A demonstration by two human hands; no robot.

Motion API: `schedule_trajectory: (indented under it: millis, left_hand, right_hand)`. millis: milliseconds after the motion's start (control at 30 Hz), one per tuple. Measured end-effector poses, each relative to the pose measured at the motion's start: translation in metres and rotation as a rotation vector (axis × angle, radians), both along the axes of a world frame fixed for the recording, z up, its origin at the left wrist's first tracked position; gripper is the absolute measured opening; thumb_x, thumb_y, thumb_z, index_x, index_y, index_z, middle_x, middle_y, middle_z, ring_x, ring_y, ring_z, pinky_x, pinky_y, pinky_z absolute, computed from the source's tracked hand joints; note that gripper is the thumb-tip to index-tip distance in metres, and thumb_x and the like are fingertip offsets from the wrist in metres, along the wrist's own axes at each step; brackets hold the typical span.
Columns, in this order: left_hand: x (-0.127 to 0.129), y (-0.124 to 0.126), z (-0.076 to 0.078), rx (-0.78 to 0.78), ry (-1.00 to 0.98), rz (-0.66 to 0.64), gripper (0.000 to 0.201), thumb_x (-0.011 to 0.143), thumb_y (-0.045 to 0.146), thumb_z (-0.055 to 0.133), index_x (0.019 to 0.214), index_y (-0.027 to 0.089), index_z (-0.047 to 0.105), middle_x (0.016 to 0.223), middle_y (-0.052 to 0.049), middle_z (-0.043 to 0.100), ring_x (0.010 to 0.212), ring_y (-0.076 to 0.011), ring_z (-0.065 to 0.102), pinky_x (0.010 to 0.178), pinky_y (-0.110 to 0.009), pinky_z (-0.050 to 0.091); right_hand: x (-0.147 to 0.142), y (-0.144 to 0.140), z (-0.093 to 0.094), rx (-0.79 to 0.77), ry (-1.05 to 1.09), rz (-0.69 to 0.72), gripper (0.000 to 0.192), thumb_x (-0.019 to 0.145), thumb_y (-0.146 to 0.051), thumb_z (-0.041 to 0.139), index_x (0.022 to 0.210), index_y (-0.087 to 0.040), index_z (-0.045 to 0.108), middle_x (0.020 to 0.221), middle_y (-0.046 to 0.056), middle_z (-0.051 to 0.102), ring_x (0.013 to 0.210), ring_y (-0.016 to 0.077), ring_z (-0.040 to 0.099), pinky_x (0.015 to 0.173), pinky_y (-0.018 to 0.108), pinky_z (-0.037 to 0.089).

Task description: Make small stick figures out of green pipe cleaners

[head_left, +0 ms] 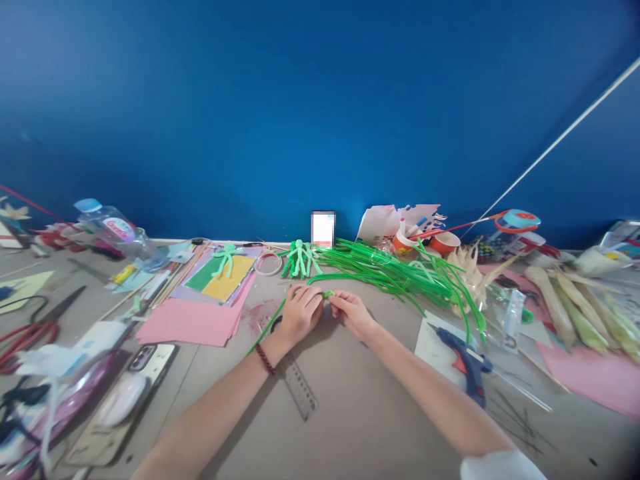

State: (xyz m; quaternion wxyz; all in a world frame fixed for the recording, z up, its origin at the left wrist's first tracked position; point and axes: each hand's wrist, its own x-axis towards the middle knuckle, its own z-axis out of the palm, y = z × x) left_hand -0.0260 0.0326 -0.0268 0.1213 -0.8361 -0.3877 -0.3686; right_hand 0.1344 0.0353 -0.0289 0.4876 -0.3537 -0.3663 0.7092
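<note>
Deep blue wall runs behind a grey worktable (350, 400) crowded with craft supplies. At the far left lie red-handled scissors (25, 330), a water bottle (113, 230) and a stack of pink paper (193, 320), with coloured sheets beyond it carrying one pale green pipe-cleaner figure (226, 257). Two more finished figures (299, 259) stand against the wall in the middle, so by the look of it several are done and another is only begun. Near the centre, the left hand (299, 313) closes around a green pipe cleaner (270, 323) whose tail trails left and near, over a clear ruler (299, 387). The right hand (350, 310) pinches its bent end between fingertips. To the right, a large bundle of unused green pipe cleaners (395, 270) remains, then a blue glue gun (465, 363) and dried husks (575, 310).
</note>
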Motion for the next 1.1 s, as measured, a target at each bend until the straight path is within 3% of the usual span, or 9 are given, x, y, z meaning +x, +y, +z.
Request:
schedule_trajectory:
  millis: [300, 600, 1100]
  left_hand:
    - [0.0, 0.0, -0.002, 0.021, 0.006, -0.018, 0.014, 0.085, 0.013, 0.047, 0.085, 0.02, 0.06, 0.096, -0.005, 0.068, 0.088, -0.0168, 0.06, 0.089, -0.037, 0.038]
    - [0.002, -0.002, 0.003, 0.023, -0.053, 0.004, 0.015, 0.085, 0.012, 0.048, 0.092, 0.02, 0.059, 0.096, -0.004, 0.069, 0.092, -0.0169, 0.062, 0.096, -0.04, 0.034]
    - [-0.003, -0.001, 0.008, 0.063, -0.028, -0.05, 0.021, 0.084, 0.006, 0.044, 0.087, 0.02, 0.059, 0.095, -0.003, 0.069, 0.091, -0.0151, 0.061, 0.095, -0.038, 0.035]
  right_hand:
    - [0.007, -0.002, 0.012, -0.153, 0.084, 0.127, 0.025, 0.063, -0.03, 0.077, 0.064, -0.015, 0.057, 0.049, -0.007, 0.042, 0.046, 0.0063, 0.038, 0.048, 0.022, 0.03]
    - [0.018, 0.004, 0.012, -0.268, 0.162, 0.28, 0.022, 0.065, -0.021, 0.077, 0.069, -0.015, 0.056, 0.054, -0.007, 0.04, 0.048, 0.0051, 0.036, 0.045, 0.021, 0.023]
    - [0.014, 0.001, 0.008, -0.293, 0.271, 0.306, 0.021, 0.067, -0.016, 0.074, 0.069, -0.014, 0.054, 0.055, -0.008, 0.033, 0.045, 0.0026, 0.025, 0.041, 0.017, 0.019]
